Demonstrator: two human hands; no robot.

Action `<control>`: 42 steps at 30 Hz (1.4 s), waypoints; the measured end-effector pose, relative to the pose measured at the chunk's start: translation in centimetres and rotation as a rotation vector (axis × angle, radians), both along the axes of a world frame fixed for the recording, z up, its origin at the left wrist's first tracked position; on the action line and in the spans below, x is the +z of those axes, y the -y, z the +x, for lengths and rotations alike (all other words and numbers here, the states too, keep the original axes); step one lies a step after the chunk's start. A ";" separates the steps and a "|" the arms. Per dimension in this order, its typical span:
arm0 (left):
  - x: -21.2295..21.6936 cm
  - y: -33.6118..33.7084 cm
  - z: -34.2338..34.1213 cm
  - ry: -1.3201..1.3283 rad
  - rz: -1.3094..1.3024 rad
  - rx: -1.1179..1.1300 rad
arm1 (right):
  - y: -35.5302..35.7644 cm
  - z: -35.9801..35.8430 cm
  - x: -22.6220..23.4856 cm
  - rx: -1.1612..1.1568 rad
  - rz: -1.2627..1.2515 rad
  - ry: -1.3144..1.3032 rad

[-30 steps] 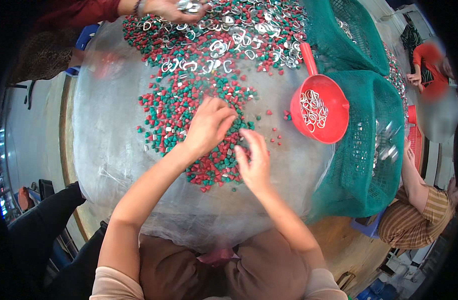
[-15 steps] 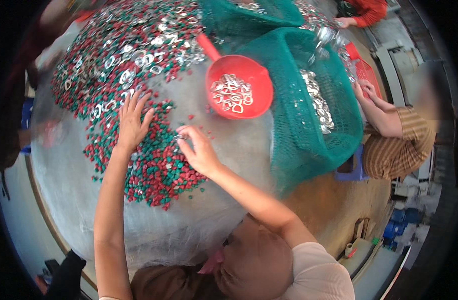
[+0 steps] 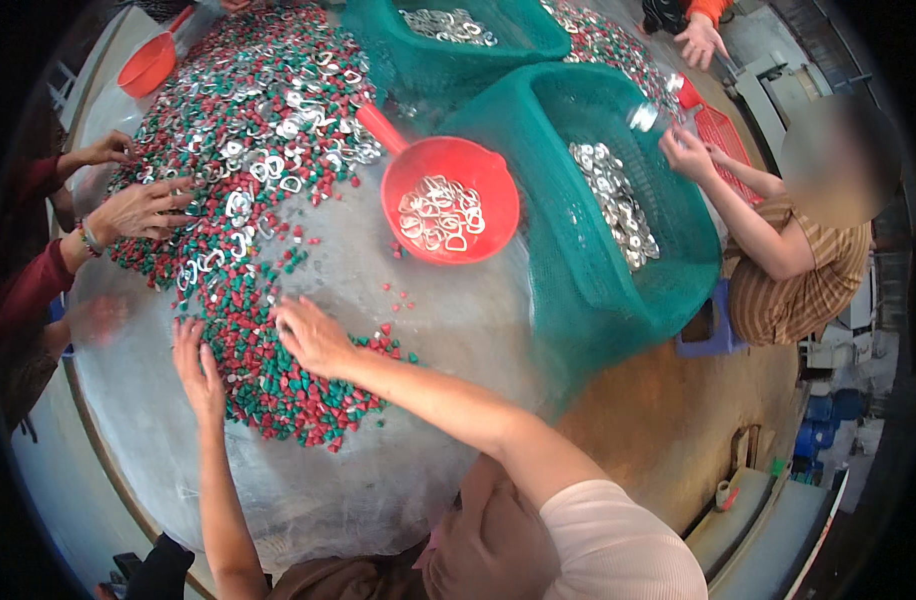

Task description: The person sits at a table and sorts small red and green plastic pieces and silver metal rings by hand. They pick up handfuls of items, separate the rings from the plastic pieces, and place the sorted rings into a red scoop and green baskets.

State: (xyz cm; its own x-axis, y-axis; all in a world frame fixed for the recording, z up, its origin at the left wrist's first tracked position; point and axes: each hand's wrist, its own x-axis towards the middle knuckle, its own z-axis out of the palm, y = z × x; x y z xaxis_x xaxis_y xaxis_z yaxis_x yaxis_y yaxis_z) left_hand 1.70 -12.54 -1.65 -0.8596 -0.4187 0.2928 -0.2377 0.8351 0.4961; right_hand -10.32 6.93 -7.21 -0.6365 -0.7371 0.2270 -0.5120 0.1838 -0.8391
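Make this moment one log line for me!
left hand: by small red and green pebble-like pieces | right hand: over them | round red scoop: holds silver metal loops

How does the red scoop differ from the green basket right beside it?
The red scoop is a rounded bowl with a long handle; the green basket is boxier, without one showing.
The scoop is clearly smaller than the basket.
The scoop's wall looks solid, the basket's meshed.
Both are open-topped and hold silvery metal pieces.
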 end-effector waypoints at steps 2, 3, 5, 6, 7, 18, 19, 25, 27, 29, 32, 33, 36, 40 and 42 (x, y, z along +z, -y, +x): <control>-2.6 3.8 0.6 0.048 -0.101 0.181 | 0.3 1.8 1.0 0.059 -0.064 0.070; -3.9 4.2 0.6 0.098 -0.067 0.177 | 0.2 2.5 0.9 0.113 -0.059 0.113; -4.7 4.2 0.4 0.206 0.002 0.175 | -0.1 3.6 1.0 0.222 -0.027 0.157; -4.5 2.7 0.3 0.249 -0.062 0.129 | -0.4 3.7 1.0 0.272 -0.001 0.156; -3.8 1.2 -0.1 0.189 0.014 0.023 | -0.8 3.5 1.6 0.263 0.006 0.082; 2.5 -11.2 1.8 0.212 0.029 -0.485 | -5.7 -1.1 7.9 -0.065 -0.164 0.024; 2.4 -12.4 2.2 0.248 -0.007 -0.569 | -6.1 -1.2 8.5 -0.082 -0.161 0.030; 0.9 -17.9 2.2 0.324 -0.302 -0.946 | -10.3 -1.9 9.6 -0.329 -0.137 0.217; 0.5 -19.0 2.3 0.319 -0.328 -0.982 | -12.9 -2.3 8.0 -0.370 -0.228 0.445; 0.1 -19.9 1.8 0.320 -0.309 -0.977 | -16.5 -2.8 7.7 -0.470 -0.064 0.474; -0.6 -19.9 0.4 0.302 -0.289 -0.942 | -21.1 -3.2 6.2 -0.565 0.123 0.456; -0.6 -19.4 0.0 0.282 -0.268 -0.927 | -21.6 -3.3 6.0 -0.564 0.143 0.463; 0.6 -17.1 -2.4 0.158 -0.061 -0.777 | -21.4 -3.2 7.0 -0.535 0.304 0.289; 0.1 -15.0 -9.2 0.115 0.044 -0.572 | -17.9 -4.3 6.2 -0.430 0.254 -0.134; -1.5 -16.3 -13.2 0.053 0.056 -0.469 | -16.5 -5.2 5.4 -0.484 0.311 -0.099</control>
